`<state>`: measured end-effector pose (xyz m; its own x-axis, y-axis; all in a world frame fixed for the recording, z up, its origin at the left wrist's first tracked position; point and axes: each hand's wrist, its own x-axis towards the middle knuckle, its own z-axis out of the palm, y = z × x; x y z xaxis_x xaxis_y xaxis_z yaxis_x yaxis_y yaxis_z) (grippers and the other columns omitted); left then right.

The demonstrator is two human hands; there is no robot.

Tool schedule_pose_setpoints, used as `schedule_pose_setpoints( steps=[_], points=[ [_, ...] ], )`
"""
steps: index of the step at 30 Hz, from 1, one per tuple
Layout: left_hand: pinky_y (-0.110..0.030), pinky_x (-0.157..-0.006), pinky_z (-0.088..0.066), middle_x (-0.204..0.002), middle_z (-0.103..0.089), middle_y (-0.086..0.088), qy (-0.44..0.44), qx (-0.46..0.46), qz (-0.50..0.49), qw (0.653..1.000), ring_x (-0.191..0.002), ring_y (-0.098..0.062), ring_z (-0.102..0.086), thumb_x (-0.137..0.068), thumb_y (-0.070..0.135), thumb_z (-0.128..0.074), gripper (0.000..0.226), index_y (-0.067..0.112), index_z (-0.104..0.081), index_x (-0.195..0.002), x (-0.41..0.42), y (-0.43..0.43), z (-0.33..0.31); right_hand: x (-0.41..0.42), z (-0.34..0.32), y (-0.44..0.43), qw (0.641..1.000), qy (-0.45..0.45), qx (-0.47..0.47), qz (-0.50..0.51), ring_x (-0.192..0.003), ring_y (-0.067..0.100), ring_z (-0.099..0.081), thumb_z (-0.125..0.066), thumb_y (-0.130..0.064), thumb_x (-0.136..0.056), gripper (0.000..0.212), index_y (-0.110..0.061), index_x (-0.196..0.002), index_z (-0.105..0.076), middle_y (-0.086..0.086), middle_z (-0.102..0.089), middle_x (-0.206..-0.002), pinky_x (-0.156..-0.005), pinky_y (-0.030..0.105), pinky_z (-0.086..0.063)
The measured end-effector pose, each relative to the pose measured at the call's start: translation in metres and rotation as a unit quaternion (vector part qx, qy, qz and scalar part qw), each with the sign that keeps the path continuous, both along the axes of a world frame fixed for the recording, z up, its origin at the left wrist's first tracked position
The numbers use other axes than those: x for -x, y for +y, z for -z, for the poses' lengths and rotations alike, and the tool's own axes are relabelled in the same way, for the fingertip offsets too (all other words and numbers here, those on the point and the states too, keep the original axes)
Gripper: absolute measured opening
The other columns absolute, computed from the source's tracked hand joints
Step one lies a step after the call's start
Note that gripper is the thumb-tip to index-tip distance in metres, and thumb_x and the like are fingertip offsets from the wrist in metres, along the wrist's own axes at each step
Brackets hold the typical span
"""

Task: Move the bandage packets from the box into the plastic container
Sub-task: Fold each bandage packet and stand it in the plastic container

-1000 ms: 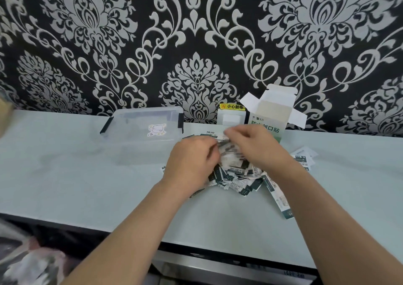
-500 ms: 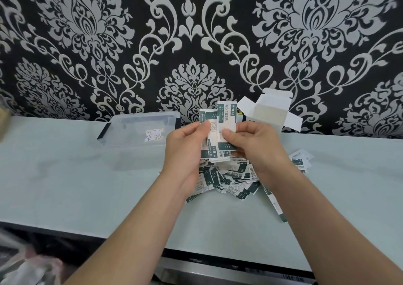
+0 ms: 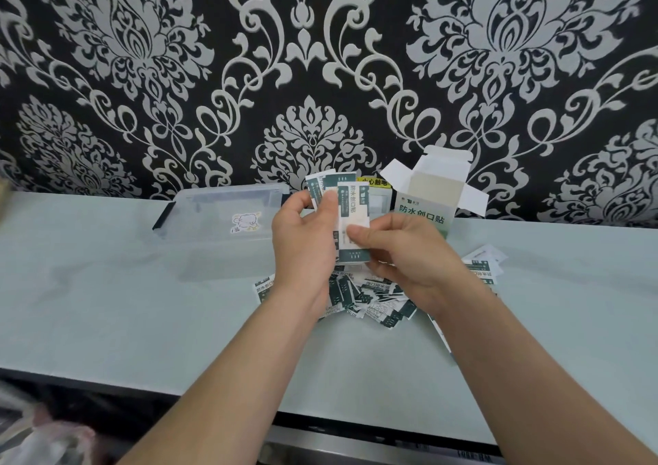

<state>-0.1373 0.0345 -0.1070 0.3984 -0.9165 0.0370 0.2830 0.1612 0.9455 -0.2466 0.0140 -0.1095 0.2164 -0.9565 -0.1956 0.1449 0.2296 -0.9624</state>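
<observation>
Both hands hold a small upright stack of white-and-green bandage packets [image 3: 350,211] above the table. My left hand [image 3: 302,240] grips the stack from the left, thumb near its top. My right hand [image 3: 409,251] pinches the front packet at its lower half. A loose pile of bandage packets [image 3: 370,297] lies on the table under the hands, partly hidden by them. The clear plastic container [image 3: 220,215] with a sticker sits to the left, near the wall. The opened cardboard box [image 3: 431,194] stands behind my right hand, flaps up.
A pale table [image 3: 106,304] runs along a black-and-silver patterned wall. More packets [image 3: 480,265] lie right of the pile. A yellow-labelled wall socket [image 3: 374,194] shows between the held stack and the box. Crumpled plastic [image 3: 42,439] sits below the table's front edge at lower left.
The hands rose from the pile with a few packets and now hold them upright as a stack; the view shifted slightly.
</observation>
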Motion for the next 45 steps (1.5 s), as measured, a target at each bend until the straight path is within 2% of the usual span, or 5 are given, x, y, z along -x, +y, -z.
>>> schedule_pose_setpoints(
  steps=[19,24,28,39,45],
  points=[
    [-0.039,-0.089,-0.052,-0.120,-0.063,-0.003,-0.175,0.023,0.136,0.975,-0.099,-0.017,-0.066,-0.099,0.005,-0.044,0.045,0.030,-0.042,-0.137,-0.012,0.012,-0.001,-0.017,-0.010,0.002,0.993,-0.097,-0.011,-0.070,-0.078,0.023,-0.072,-0.052,-0.021,-0.097,0.023,-0.007,-0.109,-0.065,0.013,-0.074,-0.091,-0.061,0.032,-0.056],
    [-0.036,-0.075,-0.049,-0.084,-0.055,0.020,-0.660,0.038,0.083,0.746,-0.089,-0.013,-0.058,-0.085,0.051,-0.061,0.076,0.047,-0.012,-0.143,-0.036,0.028,-0.015,-0.027,-0.015,-0.004,0.994,-0.106,-0.016,0.012,-0.056,0.020,-0.066,-0.050,-0.012,-0.097,0.019,-0.004,-0.089,-0.065,0.009,-0.065,-0.064,-0.055,0.031,-0.053],
    [-0.026,-0.091,-0.038,-0.136,-0.029,0.014,-0.705,0.094,0.058,0.701,-0.127,-0.008,-0.024,-0.063,0.065,-0.072,0.109,0.044,-0.006,-0.147,-0.044,0.035,-0.020,-0.036,-0.016,0.000,0.997,-0.058,-0.018,-0.038,-0.040,0.016,-0.050,-0.050,-0.003,-0.093,0.010,-0.001,-0.086,-0.057,0.008,-0.048,-0.053,-0.040,0.024,-0.042],
    [-0.023,-0.105,-0.033,-0.143,-0.025,0.016,-0.633,0.081,0.108,0.762,-0.133,-0.004,-0.021,-0.065,0.043,-0.079,0.089,0.040,-0.033,-0.142,-0.079,0.032,-0.018,-0.066,-0.017,0.003,0.994,-0.017,-0.002,-0.106,-0.047,0.011,-0.033,-0.045,-0.010,-0.096,0.016,-0.012,-0.081,-0.052,0.000,-0.040,-0.055,-0.044,0.023,-0.022],
    [-0.032,-0.103,-0.033,-0.137,-0.055,-0.006,-0.511,-0.098,-0.201,0.830,-0.127,-0.026,-0.045,-0.095,0.029,-0.052,0.042,0.017,-0.051,-0.136,-0.174,0.006,-0.003,-0.095,-0.008,-0.027,0.938,0.316,0.142,0.013,-0.095,0.021,-0.052,-0.056,-0.048,-0.090,0.046,-0.011,-0.118,-0.056,0.000,-0.056,-0.098,-0.076,0.029,-0.038]
  ],
)
